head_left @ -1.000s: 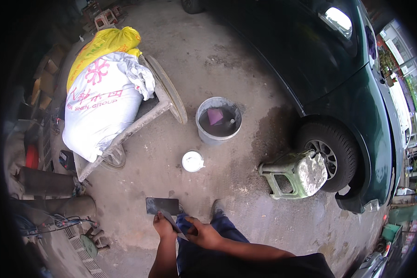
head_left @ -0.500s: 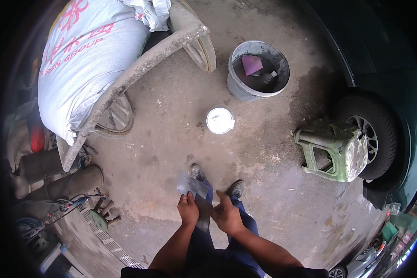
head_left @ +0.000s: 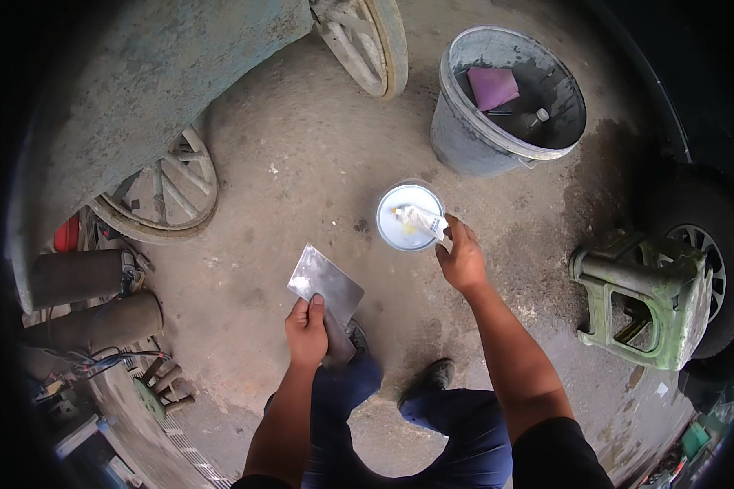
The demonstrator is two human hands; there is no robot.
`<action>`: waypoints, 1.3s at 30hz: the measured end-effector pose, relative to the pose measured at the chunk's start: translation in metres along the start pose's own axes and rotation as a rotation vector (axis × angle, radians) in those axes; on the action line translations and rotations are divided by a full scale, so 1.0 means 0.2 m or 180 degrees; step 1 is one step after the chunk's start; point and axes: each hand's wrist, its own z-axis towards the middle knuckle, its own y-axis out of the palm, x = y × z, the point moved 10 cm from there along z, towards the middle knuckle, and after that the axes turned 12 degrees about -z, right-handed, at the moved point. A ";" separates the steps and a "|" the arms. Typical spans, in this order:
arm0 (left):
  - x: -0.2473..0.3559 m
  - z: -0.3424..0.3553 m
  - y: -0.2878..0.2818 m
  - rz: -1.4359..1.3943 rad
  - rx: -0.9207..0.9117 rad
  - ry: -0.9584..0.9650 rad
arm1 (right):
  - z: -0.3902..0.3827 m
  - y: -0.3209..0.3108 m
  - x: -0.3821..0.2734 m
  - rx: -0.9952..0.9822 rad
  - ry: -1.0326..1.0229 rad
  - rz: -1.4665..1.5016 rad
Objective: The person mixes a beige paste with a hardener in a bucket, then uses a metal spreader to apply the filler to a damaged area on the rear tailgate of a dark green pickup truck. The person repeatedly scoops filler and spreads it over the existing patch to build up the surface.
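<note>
A round white lidded tub (head_left: pixel 409 217) stood on the bare concrete ground (head_left: pixel 302 163), with a grey metal bucket (head_left: pixel 497 122) behind it to the right. A worn green plastic stool (head_left: pixel 644 297) stood to the right, a dark car tyre (head_left: pixel 722 269) just beyond it. Two spoked cart wheels (head_left: pixel 167 191) were at the left and rear, two grey metal cylinders (head_left: pixel 81 297) lying left of the nearer wheel.

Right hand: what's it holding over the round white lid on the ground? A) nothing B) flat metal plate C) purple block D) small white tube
D: the right hand grips a small white tube over the white lid.
</note>
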 end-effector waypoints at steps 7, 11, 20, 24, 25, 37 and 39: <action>0.15 0.22 -0.04 -0.0007 0.0077 0.0428 | 0.25 0.36 -0.06 -0.0431 -0.0962 -0.0981; 0.24 0.24 -0.04 -0.0149 0.0052 0.0667 | 0.28 0.38 -0.05 -0.0301 -0.1133 -0.1084; 0.30 0.21 -0.04 0.0203 -0.0011 0.0863 | 0.02 0.26 0.58 0.0797 0.0718 -0.0430; 0.32 0.21 0.01 0.0554 -0.0092 0.0915 | -0.37 0.78 0.89 -0.0363 0.1549 -0.0729; 0.33 0.21 0.05 0.0652 -0.0103 0.0971 | -0.43 0.85 0.91 -0.0422 0.1526 -0.0768; 0.34 0.20 0.03 0.0869 0.0062 0.1087 | 0.10 0.43 0.62 0.0393 0.1129 0.1139; 0.36 0.19 0.02 0.0988 0.0093 0.1073 | 0.21 0.41 0.60 0.0285 0.1049 0.1607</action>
